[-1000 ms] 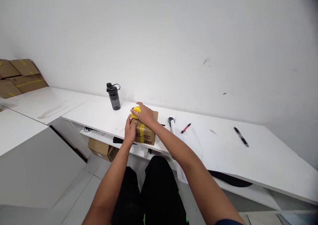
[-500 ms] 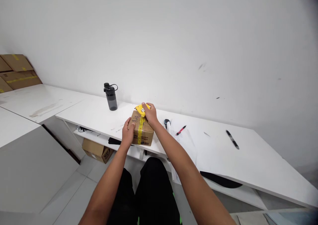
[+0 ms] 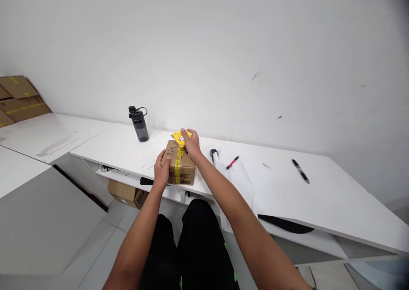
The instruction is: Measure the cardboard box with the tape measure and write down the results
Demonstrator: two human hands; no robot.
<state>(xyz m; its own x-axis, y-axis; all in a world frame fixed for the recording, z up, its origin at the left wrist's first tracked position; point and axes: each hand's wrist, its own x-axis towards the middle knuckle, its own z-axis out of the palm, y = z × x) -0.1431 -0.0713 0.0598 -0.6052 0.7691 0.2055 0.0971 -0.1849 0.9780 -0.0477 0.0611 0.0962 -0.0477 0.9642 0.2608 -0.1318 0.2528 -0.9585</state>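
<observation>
A small brown cardboard box [image 3: 187,167] sits at the front edge of the white table, with yellow tape down its middle and dark handwriting on top. My left hand [image 3: 162,169] grips its left side, thumb on the top face and the other fingers on the side. Above the box's far edge, my right hand [image 3: 191,141] is closed around a compact yellow tool [image 3: 178,137] that resembles a tape measure. It has a pale patch and a small dark tip pointing left. The palm hides part of it.
A dark water bottle [image 3: 140,128] stands left of the box. To the right lie a blue-black object [image 3: 213,152], white paper [image 3: 238,177], a red pen [image 3: 232,162] and a black marker [image 3: 300,171]. A carton [image 3: 123,192] is under the table; several boxes [image 3: 24,104] are stacked far left.
The view has shifted slightly. Both hands keep their grips on the box and the yellow tool, which still hovers at the box's far edge.
</observation>
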